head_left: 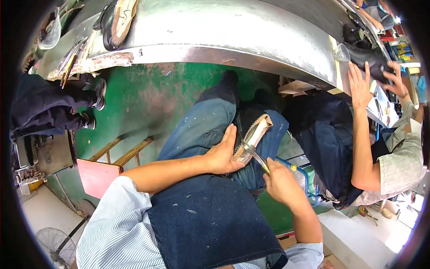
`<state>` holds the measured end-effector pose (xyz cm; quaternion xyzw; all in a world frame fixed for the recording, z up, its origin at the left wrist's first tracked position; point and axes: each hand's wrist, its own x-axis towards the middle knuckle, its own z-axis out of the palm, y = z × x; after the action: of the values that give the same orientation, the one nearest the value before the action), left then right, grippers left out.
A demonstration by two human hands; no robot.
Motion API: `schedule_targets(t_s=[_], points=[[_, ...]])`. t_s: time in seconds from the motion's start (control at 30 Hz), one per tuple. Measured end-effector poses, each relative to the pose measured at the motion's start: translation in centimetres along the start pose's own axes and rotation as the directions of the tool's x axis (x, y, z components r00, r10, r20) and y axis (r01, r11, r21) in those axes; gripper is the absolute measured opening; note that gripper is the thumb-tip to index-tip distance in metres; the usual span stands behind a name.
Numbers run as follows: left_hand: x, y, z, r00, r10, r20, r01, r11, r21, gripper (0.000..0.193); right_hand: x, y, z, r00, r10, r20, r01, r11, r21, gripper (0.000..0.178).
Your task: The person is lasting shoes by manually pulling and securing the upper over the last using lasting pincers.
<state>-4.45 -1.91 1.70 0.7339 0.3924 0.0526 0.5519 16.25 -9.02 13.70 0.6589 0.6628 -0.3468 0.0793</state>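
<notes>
On my lap lies a shoe (259, 130), its underside turned up, with a pale middle and a brown toothed or stitched edge. My left hand (220, 154) is wrapped against its side near the lower end, thumb hidden or low along the edge. My right hand (283, 183) is closed around the handle of a hammer (258, 158). The metal hammer head rests at or just over the shoe's underside, close to my left fingers; whether it touches, I cannot tell. A dark blue apron (210, 219) covers my thighs below the shoe.
Ahead runs a long metal-topped bench (215, 31), with another shoe (118, 27) and slim tools (71, 60) at its left. A co-worker's hands (360, 85) are by a black shoe (367, 58) at right. A pink-topped stool (98, 177) stands left; a fan (53, 246) is lower left.
</notes>
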Motion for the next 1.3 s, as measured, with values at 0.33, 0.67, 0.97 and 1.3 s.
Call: schedule_targets(t_s=[0.33, 0.67, 0.97, 1.3], points=[[-0.9, -1.0, -0.9, 0.995, 0.045, 0.089, -0.048, 0.998, 0.041, 0.115, 2.9, -0.8, -3.5, 0.945, -0.014, 0.326, 0.024, 0.999, -0.027, 0.024], [4.3, -1.6, 1.9, 0.869, -0.484, -0.104, 0.226, 0.575, -0.786, 0.057, 2.5, 1.0, 8.1, 0.964, 0.055, -0.259, 0.063, 0.903, 0.425, 0.025], [2.6, 0.5, 2.5, 0.912, -0.128, -0.389, 0.074, 0.986, -0.151, 0.051, -2.1, 2.3, 5.0, 0.995, 0.091, -0.028, -0.068, 0.886, 0.458, 0.040], [1.8, -0.3, 2.2, 0.965, -0.043, -0.260, 0.042, 0.999, -0.010, 0.057, 3.2, 2.0, 2.6, 0.928, -0.061, -0.367, 0.008, 0.990, -0.144, 0.041]])
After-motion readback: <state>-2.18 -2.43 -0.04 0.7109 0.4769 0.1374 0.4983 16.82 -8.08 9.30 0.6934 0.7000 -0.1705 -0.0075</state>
